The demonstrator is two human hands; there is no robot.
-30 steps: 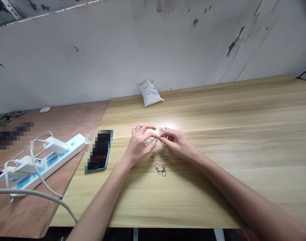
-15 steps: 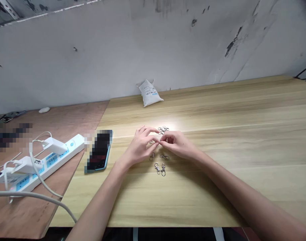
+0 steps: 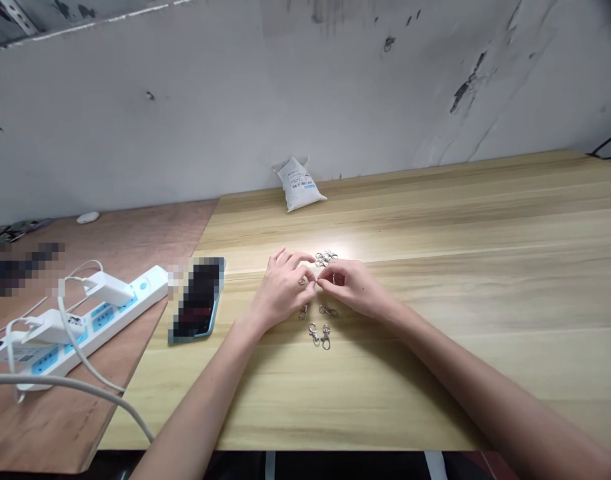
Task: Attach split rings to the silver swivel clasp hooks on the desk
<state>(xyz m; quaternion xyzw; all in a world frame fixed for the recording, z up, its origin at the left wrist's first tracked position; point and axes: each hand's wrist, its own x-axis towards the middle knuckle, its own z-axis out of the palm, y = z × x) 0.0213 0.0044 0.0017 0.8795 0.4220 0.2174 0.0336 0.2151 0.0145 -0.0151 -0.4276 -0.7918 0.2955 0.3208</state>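
My left hand (image 3: 285,287) is closed in a pinch, thumb and forefinger together, above the table. A small metal ring (image 3: 301,282) shows in the gap between those fingers; whether it is held or lies beneath, I cannot tell. Facing it, my right hand (image 3: 350,285) pinches too, its fingertips almost touching the left ones. What sits between the fingertips is too small to make out. Just below the hands lie silver swivel clasps, one (image 3: 303,311) at the left and one (image 3: 328,311) at the right. Nearer me, two more clasps (image 3: 314,335) (image 3: 326,337) lie side by side. Beyond the fingers is a small pile of clasps (image 3: 326,257).
A phone (image 3: 198,300) in a blue case lies left of my hands. Farther left, a white power strip (image 3: 98,327) holds plugged chargers and cables. A white plastic packet (image 3: 300,187) rests near the wall on the wooden table (image 3: 460,267).
My fingertips have shifted slightly left, and a narrow gap now shows between the two hands. The clasps on the table stay where they were.
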